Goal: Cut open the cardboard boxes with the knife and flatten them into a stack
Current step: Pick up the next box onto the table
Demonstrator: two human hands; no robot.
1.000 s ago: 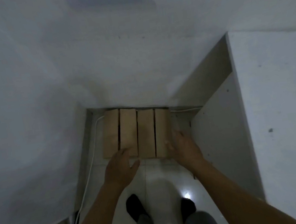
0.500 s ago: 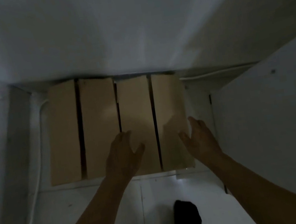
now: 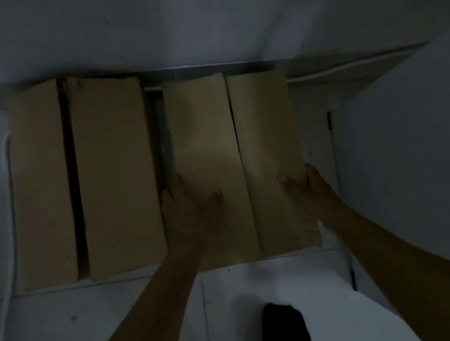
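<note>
Head view, dim and looking almost straight down: plain brown cardboard boxes (image 3: 265, 135) stand on the white tiled floor (image 3: 96, 335), pushed up against the foot of a white wall (image 3: 194, 14). They show as four long, flat, unprinted top faces lying side by side. Whether each face is its own narrow box or each pair is the two flaps of one box, I cannot tell.

The left cardboard pair (image 3: 116, 172) has a dark open gap between its two faces, and no hand is on it. The right cardboard pair (image 3: 203, 132) sits just beside it, parted from it by a narrow strip. Its two faces meet at a thin dark seam, and it lies slightly askew to the wall.

The left hand (image 3: 191, 204) grips the left edge of the right cardboard pair towards its near end. Its fingers (image 3: 176, 183) curl over the edge into the strip, and the thumb lies flat on the top face. The right hand (image 3: 308, 190) grips the opposite, right edge. Its thumb presses on the top face and its fingers (image 3: 313, 170) wrap round the side, mostly hidden. Both forearms are bare.

A white cabinet panel (image 3: 418, 141) stands at the right. A thin white cable (image 3: 14, 202) runs along the floor at the left. A dark-socked foot (image 3: 286, 333) shows at the bottom.
</note>
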